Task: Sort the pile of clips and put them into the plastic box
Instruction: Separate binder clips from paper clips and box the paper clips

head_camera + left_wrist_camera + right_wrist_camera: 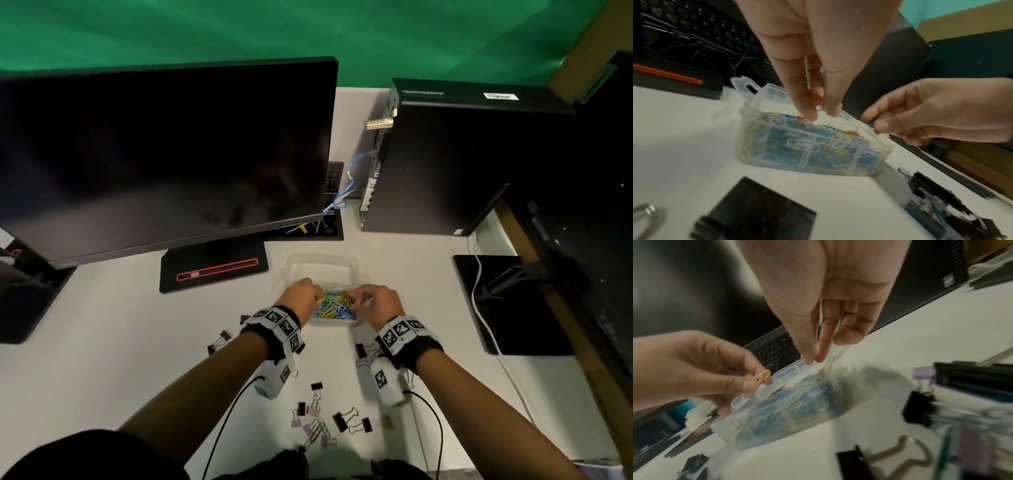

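A person's two hands meet over a clear plastic compartment box [322, 267] that sits on the white table [102, 359], toward its middle, just in front of the black monitor base with a red outline [214, 270]. The box's near compartments are heaped with small coloured wire paper clips [334, 303], mostly blue and yellow, and its transparent lid lies open toward the far edge. The left hand [301, 291] pinches a small yellow paper clip [762, 376] between thumb and fingertip, just above the box's left rim. The right hand [375, 301] has its thumb and fingertips closed on the box's right-hand rim; the wrist view shows them pressed against the clear plastic there. Black and pale purple binder clips [322, 416] lie scattered on the table nearer its front edge, between the two forearms, with a few more black ones [219, 339] off to the left of the left wrist. A dark flat monitor [164, 161] stands at the table's far left, and a black computer tower [455, 161] at the far right.
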